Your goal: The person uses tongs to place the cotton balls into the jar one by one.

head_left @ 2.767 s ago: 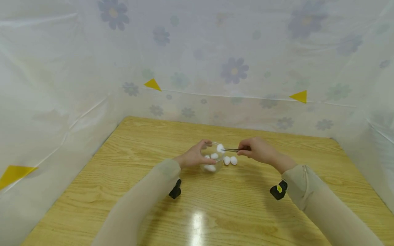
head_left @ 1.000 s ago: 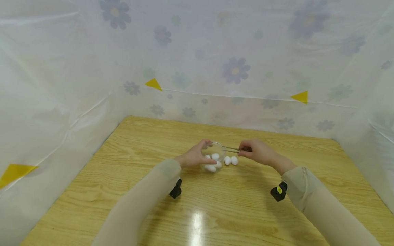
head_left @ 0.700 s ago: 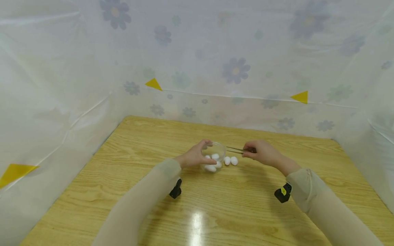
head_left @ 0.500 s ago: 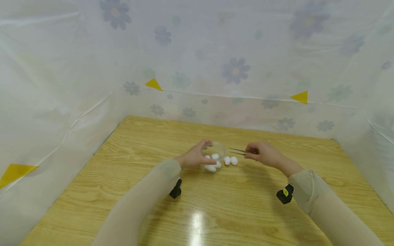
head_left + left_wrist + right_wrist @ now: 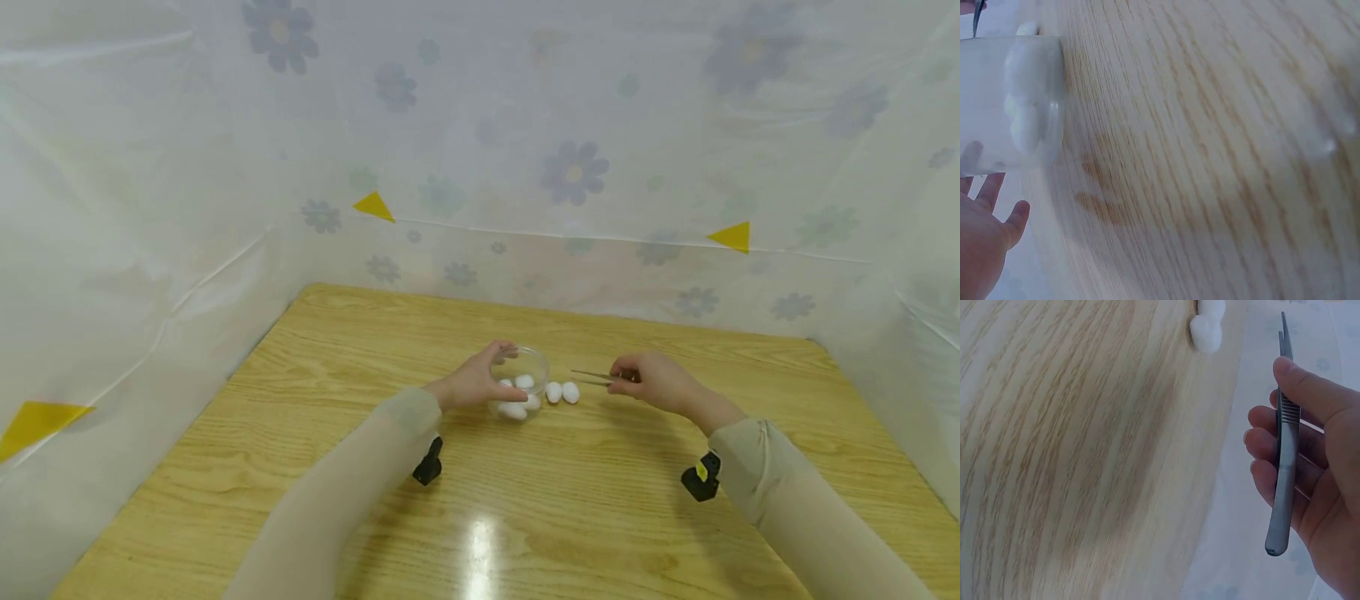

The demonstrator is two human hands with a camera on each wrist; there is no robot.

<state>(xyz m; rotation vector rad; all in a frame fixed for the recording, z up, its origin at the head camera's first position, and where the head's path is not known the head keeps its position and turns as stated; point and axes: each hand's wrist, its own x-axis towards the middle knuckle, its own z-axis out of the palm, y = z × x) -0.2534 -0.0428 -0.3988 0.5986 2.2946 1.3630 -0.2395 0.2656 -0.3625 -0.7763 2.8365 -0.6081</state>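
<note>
My left hand (image 5: 471, 382) grips a clear glass jar (image 5: 542, 367) from its left side, thumb in front and fingers behind. Several white cotton balls (image 5: 513, 410) lie at the bottom of the jar, seen also through its wall (image 5: 982, 81) in the left wrist view. Just right of the jar, two cotton balls (image 5: 571, 392) sit side by side on the table. Metal tweezers (image 5: 1285, 456) are pinched between the thumb and fingers of my right hand (image 5: 656, 383). Their tips point left, above and beyond the two loose balls, slightly apart with nothing between them.
The wooden table (image 5: 480, 500) reaches back to a pale flowered curtain (image 5: 465, 150) with yellow triangles on it. Similar sheeting hangs at left and right. A black wrist camera (image 5: 701, 477) hangs below each sleeve.
Earlier the tweezers held a cotton ball at the jar's rim; that ball is now inside the jar. My right hand has drawn back to the right with the tweezers. My left hand keeps still.
</note>
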